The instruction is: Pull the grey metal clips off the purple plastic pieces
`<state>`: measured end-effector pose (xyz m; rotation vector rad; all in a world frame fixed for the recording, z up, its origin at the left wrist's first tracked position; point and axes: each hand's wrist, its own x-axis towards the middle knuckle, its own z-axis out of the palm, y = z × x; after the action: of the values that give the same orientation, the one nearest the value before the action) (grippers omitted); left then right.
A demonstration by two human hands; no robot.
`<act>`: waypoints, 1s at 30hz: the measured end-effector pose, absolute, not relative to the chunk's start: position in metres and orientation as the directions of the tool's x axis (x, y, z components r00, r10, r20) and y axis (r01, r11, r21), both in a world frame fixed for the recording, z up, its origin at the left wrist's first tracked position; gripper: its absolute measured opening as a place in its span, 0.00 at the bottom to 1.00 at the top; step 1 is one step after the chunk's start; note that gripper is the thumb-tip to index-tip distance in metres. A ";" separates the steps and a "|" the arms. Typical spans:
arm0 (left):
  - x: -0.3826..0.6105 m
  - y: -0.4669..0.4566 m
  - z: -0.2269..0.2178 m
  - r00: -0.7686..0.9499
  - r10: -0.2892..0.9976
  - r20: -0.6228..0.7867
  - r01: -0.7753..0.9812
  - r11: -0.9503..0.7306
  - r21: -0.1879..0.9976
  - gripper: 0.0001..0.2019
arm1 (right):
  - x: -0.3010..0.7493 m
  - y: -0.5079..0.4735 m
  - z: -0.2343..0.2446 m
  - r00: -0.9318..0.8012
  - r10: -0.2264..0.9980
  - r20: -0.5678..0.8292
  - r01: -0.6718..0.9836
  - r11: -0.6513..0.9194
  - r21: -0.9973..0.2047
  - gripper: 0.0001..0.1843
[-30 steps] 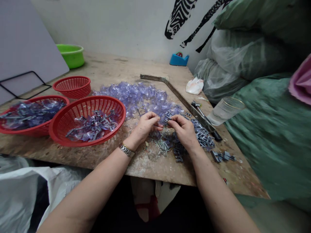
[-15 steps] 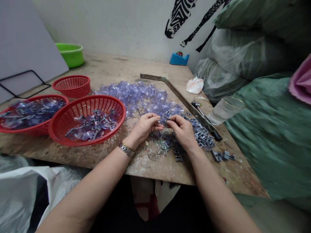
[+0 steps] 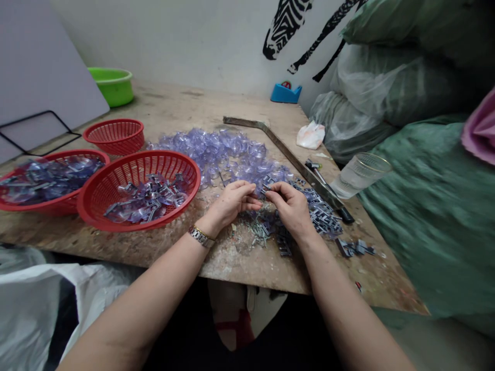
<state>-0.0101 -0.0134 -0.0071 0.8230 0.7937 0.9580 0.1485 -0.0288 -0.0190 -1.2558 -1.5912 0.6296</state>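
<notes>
Grey clip (image 3: 267,182), head view: pinched between thumb and fingertips of the right hand (image 3: 290,207), raised over the table (image 3: 240,268), well right of the large red basket (image 3: 97,202). That basket is the reference for everything below.

Left hand (image 3: 233,202): nearer the basket, on its right, thumb and fingers curled toward the clip with a small gap between the tips. Can't tell if anything small sits in there. Metal-band watch (image 3: 201,237) on that wrist, just right of the basket's near side.

Basket contents: clear discs with grey clips among them, mixed parts (image 3: 149,198). Touching or just beside it on the left: second red basket (image 3: 50,207), loaded with similar parts. Behind it: small red basket (image 3: 115,138), then a green tub (image 3: 116,90) farther back.

Right and behind: heap of clear purple pieces (image 3: 216,152). Right, past the left hand: scatter of thin pale pins (image 3: 260,231). Farther right, beyond the right hand: pile of grey clips (image 3: 325,215), bent metal bar (image 3: 284,148) running alongside, and a drinking glass (image 3: 359,178), tilted in view. Far back right: blue tape dispenser (image 3: 285,94).
</notes>
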 end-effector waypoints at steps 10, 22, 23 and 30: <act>-0.007 -0.014 -0.014 0.365 0.927 -0.093 -0.260 0.197 0.945 0.10 | 0.146 -0.032 -0.017 -0.035 0.912 0.410 0.408 0.387 -0.827 0.07; -0.011 -0.010 -0.018 0.325 0.899 0.294 -0.041 -0.297 0.954 0.10 | 0.146 -0.031 -0.018 0.030 0.940 0.341 0.197 0.329 -0.924 0.07; -0.011 -0.011 -0.018 0.321 0.905 0.278 -0.060 -0.274 0.960 0.10 | 0.145 -0.031 -0.017 0.037 0.941 0.338 0.186 0.325 -0.927 0.07; -0.008 -0.012 -0.015 0.329 0.944 0.002 -0.266 0.091 0.960 0.12 | 0.147 -0.029 -0.017 0.097 0.941 0.324 0.205 0.300 -0.932 0.09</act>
<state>-0.0082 -0.0119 -0.0151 1.1104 0.7868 1.0536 0.1468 -0.0290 -0.0174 -1.1576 -1.3806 0.7829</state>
